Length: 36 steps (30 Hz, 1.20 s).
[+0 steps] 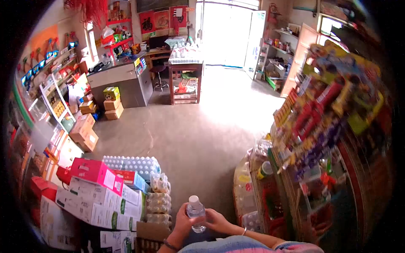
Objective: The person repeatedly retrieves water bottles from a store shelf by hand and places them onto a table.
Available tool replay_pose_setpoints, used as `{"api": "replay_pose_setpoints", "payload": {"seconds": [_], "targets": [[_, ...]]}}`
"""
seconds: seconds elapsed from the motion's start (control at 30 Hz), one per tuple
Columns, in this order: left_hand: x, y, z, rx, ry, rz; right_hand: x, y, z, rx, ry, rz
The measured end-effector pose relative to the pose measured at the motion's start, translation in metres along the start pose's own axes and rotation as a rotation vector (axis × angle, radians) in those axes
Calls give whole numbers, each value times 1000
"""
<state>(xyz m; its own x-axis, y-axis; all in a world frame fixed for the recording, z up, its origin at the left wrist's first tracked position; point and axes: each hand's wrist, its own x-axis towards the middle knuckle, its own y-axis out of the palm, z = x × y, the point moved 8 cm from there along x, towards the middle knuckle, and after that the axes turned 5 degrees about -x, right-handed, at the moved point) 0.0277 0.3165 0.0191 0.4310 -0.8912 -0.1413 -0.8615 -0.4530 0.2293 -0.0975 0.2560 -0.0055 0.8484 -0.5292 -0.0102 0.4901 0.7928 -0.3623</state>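
Observation:
A clear plastic bottle [198, 212] with a white cap stands upright at the bottom middle of the head view, close to my body. My left hand [183, 222] is wrapped round it from the left, thumb across its front. From the right, my right hand [216, 222] closes on the same bottle, its fingertips partly behind it. The cap is on, and the bottle looks see-through. A dark band circles my left wrist and a pale bracelet my right.
On the left are stacked white cartons [107, 206], a pink box [96, 173] and shrink-wrapped bottles [131, 165]. Shelves of packaged snacks [316, 114] crowd the right. Grey floor [185, 139] runs toward a bright doorway [225, 36], past a counter [118, 80] and a table [185, 63].

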Motion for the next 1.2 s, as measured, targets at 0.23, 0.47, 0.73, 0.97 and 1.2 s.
{"api": "replay_pose_setpoints", "payload": {"seconds": [0.23,0.47,0.73,0.97,1.2], "targets": [[170,-22,-44,163,168,5,161,-72,7,-14,-47,-97],[336,6,-61,209,71,12,292,-163,-49,17,-62,-109],[525,8,-106,84,61,-81,476,-278,-51,33,-242,-40],[632,-16,-148,-40,96,-221,609,-305,-61,-40,-246,85],[772,-98,-160,-25,112,-206,770,-303,-80,-131,-159,109]]}}
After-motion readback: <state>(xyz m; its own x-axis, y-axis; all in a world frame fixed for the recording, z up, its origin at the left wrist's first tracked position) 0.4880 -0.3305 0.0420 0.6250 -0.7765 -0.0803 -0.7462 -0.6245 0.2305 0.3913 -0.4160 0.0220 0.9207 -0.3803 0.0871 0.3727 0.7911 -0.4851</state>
